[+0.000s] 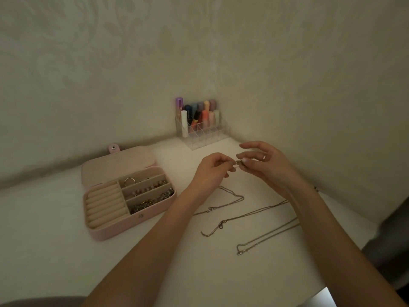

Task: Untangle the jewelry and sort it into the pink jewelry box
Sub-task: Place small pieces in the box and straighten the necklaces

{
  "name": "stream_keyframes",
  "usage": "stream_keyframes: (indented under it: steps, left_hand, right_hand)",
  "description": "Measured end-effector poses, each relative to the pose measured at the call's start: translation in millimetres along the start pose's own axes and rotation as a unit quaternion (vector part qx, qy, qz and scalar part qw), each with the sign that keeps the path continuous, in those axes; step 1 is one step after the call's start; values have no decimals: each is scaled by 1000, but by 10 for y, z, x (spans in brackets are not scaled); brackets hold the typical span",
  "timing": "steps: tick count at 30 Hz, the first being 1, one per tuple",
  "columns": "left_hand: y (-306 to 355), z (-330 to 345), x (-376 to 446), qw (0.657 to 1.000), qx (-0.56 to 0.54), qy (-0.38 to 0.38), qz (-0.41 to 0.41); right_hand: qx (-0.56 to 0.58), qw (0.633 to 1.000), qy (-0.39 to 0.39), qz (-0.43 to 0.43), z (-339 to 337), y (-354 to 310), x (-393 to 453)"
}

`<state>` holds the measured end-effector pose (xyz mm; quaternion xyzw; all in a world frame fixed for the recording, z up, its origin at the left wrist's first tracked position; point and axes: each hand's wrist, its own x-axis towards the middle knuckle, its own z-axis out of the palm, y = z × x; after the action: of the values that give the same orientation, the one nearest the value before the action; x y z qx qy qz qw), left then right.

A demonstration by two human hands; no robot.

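Sorting looks partly done: the pink jewelry box [124,227] at nine o'clock lies open, holding a ring and beaded pieces, while three chains [247,216] lie separated on the table around five o'clock. Left hand [210,168] and right hand [263,160] both pinch one small piece [238,162] at centre; no readable writing shows

Clear organizer [200,135] in corner — lipsticks [204,115] upright.

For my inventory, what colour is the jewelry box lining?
Cream or beige lining, inside the pink jewelry box; the head view shows it.
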<state>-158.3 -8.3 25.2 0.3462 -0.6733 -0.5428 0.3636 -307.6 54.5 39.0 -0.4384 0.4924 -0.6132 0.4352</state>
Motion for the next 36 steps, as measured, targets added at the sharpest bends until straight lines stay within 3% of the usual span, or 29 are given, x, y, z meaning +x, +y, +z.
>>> stream_keyframes:
  steps: [14,24,33,36]
  left_hand:
    - [-19,-4,-19,999,32,0,32]
    - [-13,19,-38,996,52,-14,66]
    - [-62,-12,-42,998,54,-12,31]
    - [-48,-48,-39,997,65,-28,28]
  right_hand:
    - [-114,993,-6,0,35,51,-66]
    - [47,998,35,18,55,-11,-73]
    - [115,983,143,-10,-65,-44,-8]
    - [54,973,219,-54,-161,-23,42]
